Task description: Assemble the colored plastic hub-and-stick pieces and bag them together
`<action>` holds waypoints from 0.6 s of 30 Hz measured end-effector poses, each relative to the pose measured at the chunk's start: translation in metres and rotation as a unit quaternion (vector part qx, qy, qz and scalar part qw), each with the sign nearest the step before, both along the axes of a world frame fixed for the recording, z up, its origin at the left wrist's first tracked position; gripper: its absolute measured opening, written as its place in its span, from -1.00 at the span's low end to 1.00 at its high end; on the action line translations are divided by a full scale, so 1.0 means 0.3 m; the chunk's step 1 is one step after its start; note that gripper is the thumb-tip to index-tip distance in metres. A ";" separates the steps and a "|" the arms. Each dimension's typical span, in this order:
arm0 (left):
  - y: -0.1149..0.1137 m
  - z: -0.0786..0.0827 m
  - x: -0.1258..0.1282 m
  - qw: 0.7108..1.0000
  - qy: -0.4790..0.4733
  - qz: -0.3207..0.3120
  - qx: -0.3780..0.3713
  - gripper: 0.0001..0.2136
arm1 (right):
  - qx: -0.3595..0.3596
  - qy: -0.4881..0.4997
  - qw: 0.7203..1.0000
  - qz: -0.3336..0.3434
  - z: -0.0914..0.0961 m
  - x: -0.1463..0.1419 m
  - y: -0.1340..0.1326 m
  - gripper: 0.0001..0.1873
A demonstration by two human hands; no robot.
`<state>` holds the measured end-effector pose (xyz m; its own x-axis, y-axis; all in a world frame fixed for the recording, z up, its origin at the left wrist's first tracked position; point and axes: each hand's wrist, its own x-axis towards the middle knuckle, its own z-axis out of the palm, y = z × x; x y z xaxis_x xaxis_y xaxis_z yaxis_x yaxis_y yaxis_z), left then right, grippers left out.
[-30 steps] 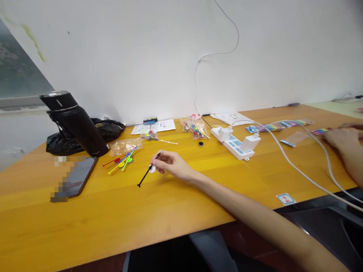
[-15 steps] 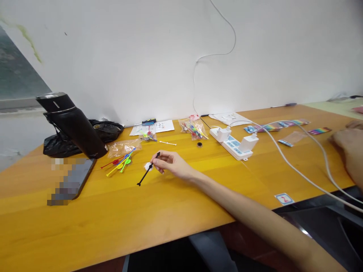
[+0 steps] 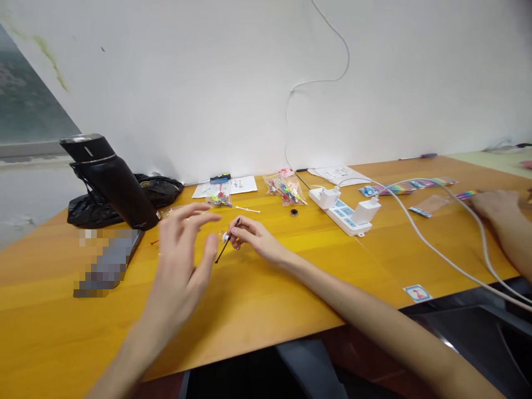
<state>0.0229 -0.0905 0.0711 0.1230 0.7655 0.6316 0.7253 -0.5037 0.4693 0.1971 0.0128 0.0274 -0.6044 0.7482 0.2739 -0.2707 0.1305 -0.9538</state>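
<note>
My right hand (image 3: 255,238) pinches a black spinner arrow (image 3: 223,250) between thumb and fingers, its long end slanting down to the left. Just behind the arrow, by the fingertips, is a small white disc (image 3: 225,237); whether it is joined to the arrow I cannot tell. Held above the table, my left hand (image 3: 180,260) has its fingers spread and nothing in them. Its thumb is close to the arrow's tail. Behind that hand the coloured spinner arrows are mostly hidden, with one red tip (image 3: 154,243) showing. A white spinner arrow (image 3: 248,209) lies beyond my right hand.
A black bottle (image 3: 118,185) and a pixelated phone (image 3: 110,263) stand and lie left. Further back are bags of coloured arrows (image 3: 286,189), a black ring (image 3: 294,212) and a power strip (image 3: 343,213) with cables. Another person's hand (image 3: 494,205) touches a rainbow-striped packet.
My left hand has come in from below left, covering the coloured arrows. The right hand with the black spinner arrow has shifted slightly right. The other person's hand has moved left onto the rainbow packet.
</note>
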 end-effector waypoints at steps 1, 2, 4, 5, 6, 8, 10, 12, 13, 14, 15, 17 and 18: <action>0.043 -0.008 -0.005 0.998 -0.006 -0.030 -0.048 -0.77 | 0.015 -0.002 1.000 -0.021 0.000 0.001 0.001 -0.68; 0.090 -0.018 -0.009 0.992 -0.017 -0.071 -0.106 -0.77 | 0.029 -0.006 0.999 -0.041 -0.001 0.001 0.003 -0.69; 0.182 -0.041 -0.016 0.961 -0.052 -0.160 -0.220 -0.78 | 0.052 -0.019 0.996 -0.072 -0.008 0.004 0.012 -0.70; 0.220 -0.053 -0.017 0.949 -0.075 -0.184 -0.246 -0.79 | 0.059 -0.024 0.995 -0.082 -0.012 0.005 0.018 -0.71; 0.252 -0.065 -0.015 0.940 -0.101 -0.203 -0.256 -0.79 | 0.062 -0.026 0.994 -0.091 -0.016 0.007 0.025 -0.71; 0.296 -0.090 -0.006 0.918 -0.164 -0.246 -0.265 -0.77 | 0.064 -0.021 0.993 -0.100 -0.020 0.011 0.036 -0.73; 0.318 -0.118 0.006 0.891 -0.235 -0.277 -0.271 -0.75 | 0.059 -0.016 0.994 -0.095 -0.019 0.015 0.039 -0.75; 0.324 -0.149 0.018 0.865 -0.301 -0.285 -0.282 -0.70 | 0.058 -0.033 0.995 -0.077 -0.015 0.020 0.034 -0.75; 0.322 -0.164 0.022 0.856 -0.326 -0.280 -0.288 -0.68 | 0.064 -0.051 0.994 -0.071 -0.014 0.023 0.028 -0.74; 0.319 -0.178 0.026 0.849 -0.347 -0.272 -0.291 -0.66 | 0.075 -0.074 0.992 -0.070 -0.013 0.025 0.023 -0.70; 0.315 -0.190 0.028 0.846 -0.361 -0.260 -0.293 -0.65 | 0.090 -0.097 0.989 -0.072 -0.014 0.028 0.018 -0.66; 0.303 -0.207 0.030 0.850 -0.377 -0.231 -0.288 -0.63 | 0.127 -0.138 0.979 -0.081 -0.018 0.033 0.012 -0.56; 0.298 -0.212 0.031 0.852 -0.379 -0.219 -0.287 -0.63 | 0.145 -0.155 0.974 -0.083 -0.020 0.036 0.012 -0.53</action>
